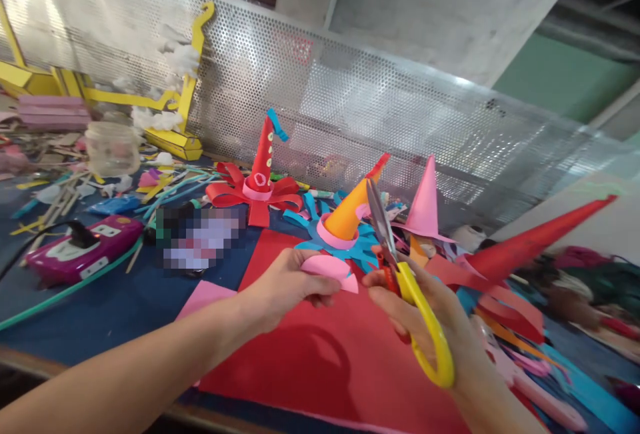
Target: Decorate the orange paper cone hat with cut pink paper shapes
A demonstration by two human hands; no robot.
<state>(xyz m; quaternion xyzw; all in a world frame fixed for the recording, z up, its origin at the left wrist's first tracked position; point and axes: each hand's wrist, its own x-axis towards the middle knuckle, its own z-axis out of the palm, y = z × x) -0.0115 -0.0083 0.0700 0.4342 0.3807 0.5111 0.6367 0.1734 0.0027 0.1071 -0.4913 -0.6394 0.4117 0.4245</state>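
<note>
A small rounded piece of pink paper point(327, 266) is pinched between the thumb and fingers of my left hand point(300, 284). In my right hand point(425, 307) is a pair of scissors point(407, 277) with yellow and red handles, the blades pointing up and away from me. The scissors stand to the right of the pink paper, apart from it. Beneath both hands lies a large red sheet point(300, 367). Just beyond them sits an orange paper cone point(346, 214) with a pink band, on blue paper strips point(310, 224).
Farther back stand a red cone point(263, 157) on red strips and a pink cone point(425, 204). A long red cone point(540, 241) leans at right. On the left are a purple power strip point(85, 251), a plastic jar point(113, 147) and scraps. A perforated metal panel point(320, 87) runs behind.
</note>
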